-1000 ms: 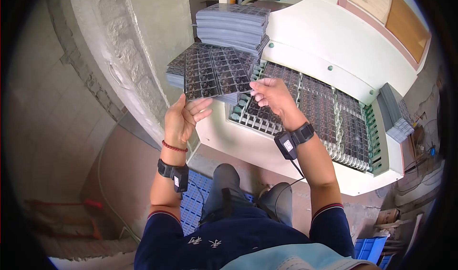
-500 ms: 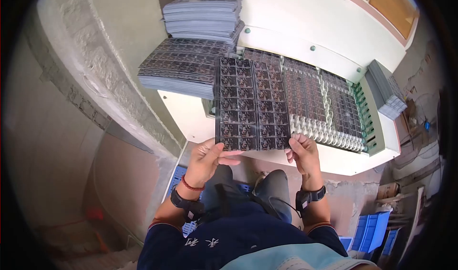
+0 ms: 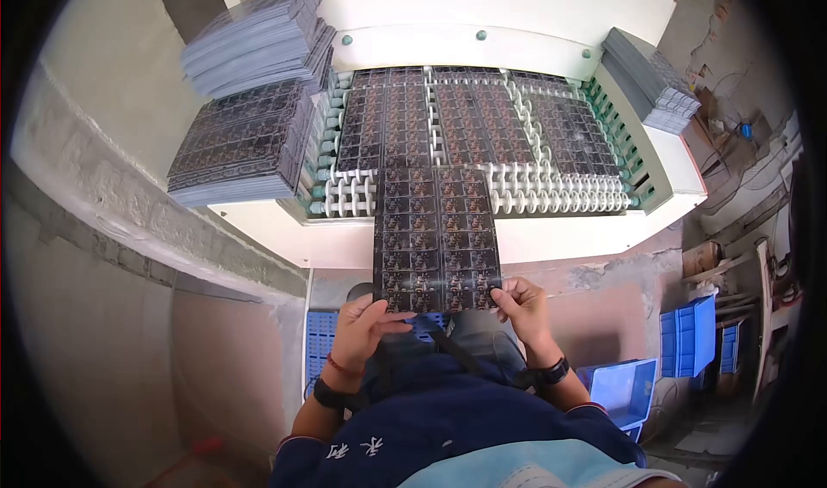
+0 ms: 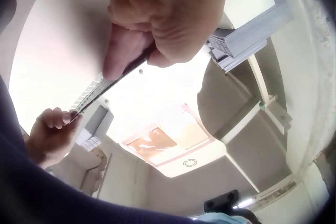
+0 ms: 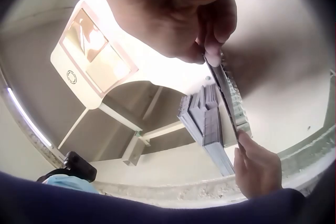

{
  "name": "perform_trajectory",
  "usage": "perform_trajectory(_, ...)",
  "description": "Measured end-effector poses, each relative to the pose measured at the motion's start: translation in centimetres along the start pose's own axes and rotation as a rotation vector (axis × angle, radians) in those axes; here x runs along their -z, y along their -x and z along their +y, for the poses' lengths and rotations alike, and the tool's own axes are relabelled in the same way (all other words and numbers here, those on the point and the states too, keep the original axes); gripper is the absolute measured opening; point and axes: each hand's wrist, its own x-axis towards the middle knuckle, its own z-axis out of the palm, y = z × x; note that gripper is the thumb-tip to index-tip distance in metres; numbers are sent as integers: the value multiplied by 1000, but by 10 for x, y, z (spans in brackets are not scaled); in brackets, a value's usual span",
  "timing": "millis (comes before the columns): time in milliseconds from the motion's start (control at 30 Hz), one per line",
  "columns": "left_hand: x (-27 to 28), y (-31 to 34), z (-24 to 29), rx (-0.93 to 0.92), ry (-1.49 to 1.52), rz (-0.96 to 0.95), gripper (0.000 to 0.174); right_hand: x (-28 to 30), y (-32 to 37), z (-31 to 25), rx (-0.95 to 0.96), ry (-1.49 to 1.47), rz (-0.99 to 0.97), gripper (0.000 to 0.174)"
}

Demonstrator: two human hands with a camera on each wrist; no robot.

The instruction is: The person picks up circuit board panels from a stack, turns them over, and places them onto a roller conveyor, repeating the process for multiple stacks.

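Note:
A dark circuit board panel (image 3: pixel 438 238), patterned in a grid of small repeated units, is held out flat in front of the machine. My left hand (image 3: pixel 362 329) pinches its near left corner, thumb on top and fingers beneath. At the near right corner my right hand (image 3: pixel 524 311) pinches it between thumb and fingers. The panel's far end overlaps the front of the roller conveyor (image 3: pixel 560 199) in the head view. Similar panels (image 3: pixel 482 118) lie side by side on the rollers beyond. Edge-on, the held panel (image 5: pixel 223 85) shows as a thin dark strip in the right wrist view.
Left of the rollers stand a lower stack of panels (image 3: pixel 237 135) and a taller stack (image 3: pixel 258 40) behind it. Another stack (image 3: pixel 650 83) sits on the machine's right side. Blue crates (image 3: pixel 689 337) stand on the floor at right. A wall (image 3: pixel 129 186) runs along the left.
The held panel has come from over the left stacks, turned straight and moved right to the front of the rollers. Both hands moved with it, and the head view has swung right.

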Motion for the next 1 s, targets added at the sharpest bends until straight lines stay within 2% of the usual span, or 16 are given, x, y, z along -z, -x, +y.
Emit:
perform_trajectory(367,15,4,-2,6,22,117,22,-10,-6,6,32,42,-27,10)
perform_trajectory(667,17,1,-5,20,6,227,20,-18,-6,-6,61,185,27,10)
perform_trajectory(733,19,0,-6,5,10,226,20,-11,-11,1,-1,95,-26,9)
perform_trajectory(867,29,-6,-11,-21,110,229,18,-4,-20,5,-24,-17,35,8)
perform_trajectory(933,29,-8,-8,-38,131,246,18,10,-21,5,-1,-181,55,9)
perform_trajectory(1000,25,-7,-1,-49,100,372,16,30,-18,5,18,-190,95,8)
